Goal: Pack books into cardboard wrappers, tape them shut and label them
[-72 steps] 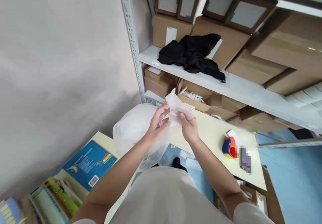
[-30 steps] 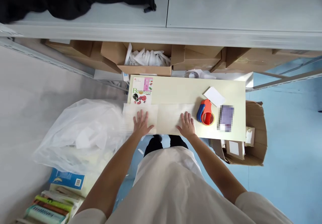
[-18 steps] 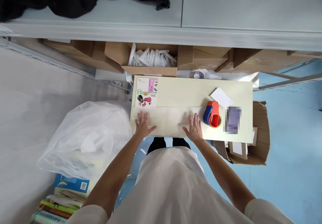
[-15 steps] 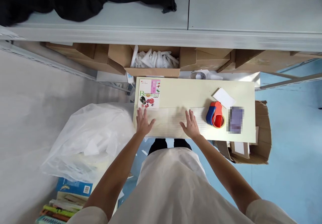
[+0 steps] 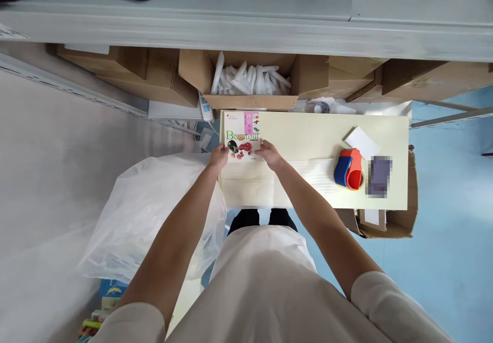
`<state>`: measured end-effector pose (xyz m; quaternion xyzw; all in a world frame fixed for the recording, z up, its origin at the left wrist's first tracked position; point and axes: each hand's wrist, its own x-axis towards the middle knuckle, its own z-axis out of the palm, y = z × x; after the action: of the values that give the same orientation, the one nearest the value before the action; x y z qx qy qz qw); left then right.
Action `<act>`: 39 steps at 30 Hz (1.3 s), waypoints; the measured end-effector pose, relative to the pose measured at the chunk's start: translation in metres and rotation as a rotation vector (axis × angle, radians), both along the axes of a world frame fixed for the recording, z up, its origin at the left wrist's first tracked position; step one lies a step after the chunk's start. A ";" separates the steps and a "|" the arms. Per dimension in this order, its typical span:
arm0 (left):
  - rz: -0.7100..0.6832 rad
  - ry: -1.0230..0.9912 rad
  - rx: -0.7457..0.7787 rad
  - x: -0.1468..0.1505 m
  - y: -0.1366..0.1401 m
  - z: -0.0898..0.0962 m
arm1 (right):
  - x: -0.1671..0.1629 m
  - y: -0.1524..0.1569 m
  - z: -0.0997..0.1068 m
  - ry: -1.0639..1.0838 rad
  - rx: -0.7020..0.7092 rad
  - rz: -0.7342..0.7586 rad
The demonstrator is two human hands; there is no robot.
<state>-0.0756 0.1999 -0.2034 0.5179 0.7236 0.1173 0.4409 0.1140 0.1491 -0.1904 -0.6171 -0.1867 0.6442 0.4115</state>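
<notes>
A thin book [image 5: 242,136] with fruit and the word "Beautiful" on its cover is at the left end of the cream table [image 5: 304,132]. My left hand [image 5: 219,157] grips its lower left edge, fingers closed and partly hidden. At its lower right corner, my right hand [image 5: 270,154] pinches the book with the thumb on top. Below the book, a wide sheet of paper [image 5: 246,184] lies flat along the near side of the table, partly under my right forearm.
Right on the table are a red and blue tape dispenser [image 5: 348,169], a white card stack [image 5: 362,143] and a blurred-out dark rectangle [image 5: 380,176]. Behind stands a carton [image 5: 250,101] of white packets. A plastic bag [image 5: 154,199] bulges at left; another carton [image 5: 411,178] stands right.
Both hands have gone from lying spread on the paper to holding the book by its sides. My right hand has moved left. The whole view has shifted a little.
</notes>
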 end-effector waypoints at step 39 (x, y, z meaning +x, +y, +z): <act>-0.855 0.187 0.198 0.190 -0.225 0.010 | 0.152 -0.264 -0.035 -1.093 -0.074 -0.061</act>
<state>0.1144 -0.0255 -0.1929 0.8186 0.4667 -0.0541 0.3306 0.2658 -0.1148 -0.2255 -0.8811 -0.3327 0.2236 0.2511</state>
